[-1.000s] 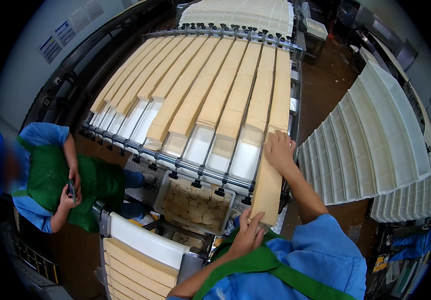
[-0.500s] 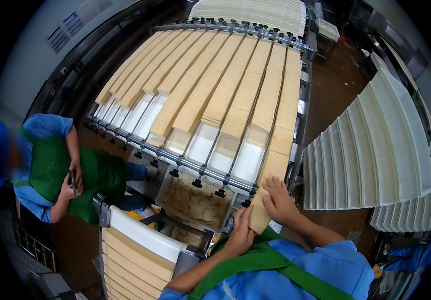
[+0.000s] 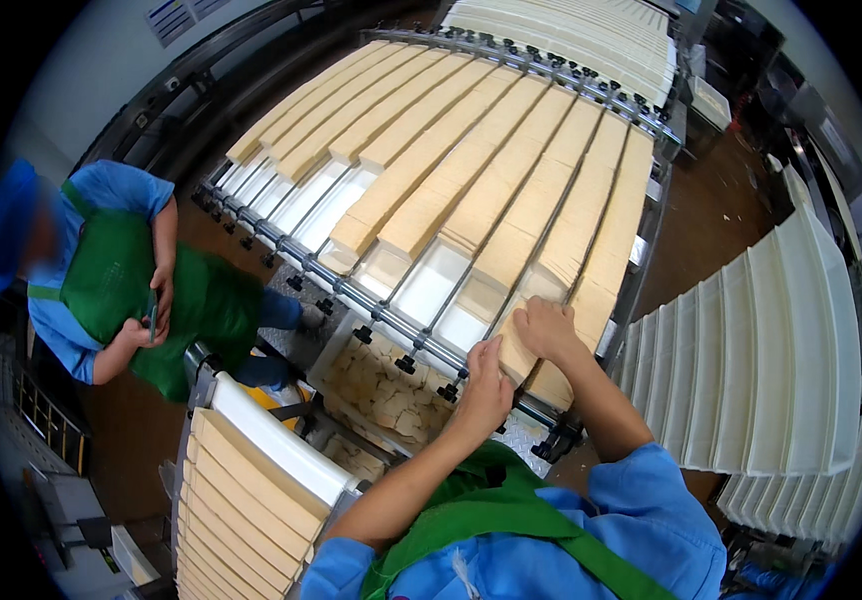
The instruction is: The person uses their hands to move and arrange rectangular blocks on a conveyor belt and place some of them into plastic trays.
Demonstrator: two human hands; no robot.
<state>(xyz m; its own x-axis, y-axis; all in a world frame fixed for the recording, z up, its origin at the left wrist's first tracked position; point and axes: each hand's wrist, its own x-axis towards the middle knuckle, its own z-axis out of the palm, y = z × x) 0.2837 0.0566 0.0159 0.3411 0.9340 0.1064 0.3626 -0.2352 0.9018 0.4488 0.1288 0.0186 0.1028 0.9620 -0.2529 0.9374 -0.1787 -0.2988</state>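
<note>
The slabs (image 3: 518,362) look matt, faintly rough. The rail (image 3: 429,343) seems glossy metal, the belt (image 3: 286,440) smooth plastic, the apron (image 3: 496,508) matt cloth.

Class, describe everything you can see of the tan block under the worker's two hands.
The tan block is pale, straight-edged and squared-off, and looks soft, perhaps spongy. It lies lengthwise near the front of the white-bedded table, in the second row from the right. The left hand is at its near left side; the right hand covers its top, partly hiding it.

White lane (image 3: 461,327) beside left hand (image 3: 484,390) lies open — crossbar (image 3: 421,341) (knobbed) in front.
</note>
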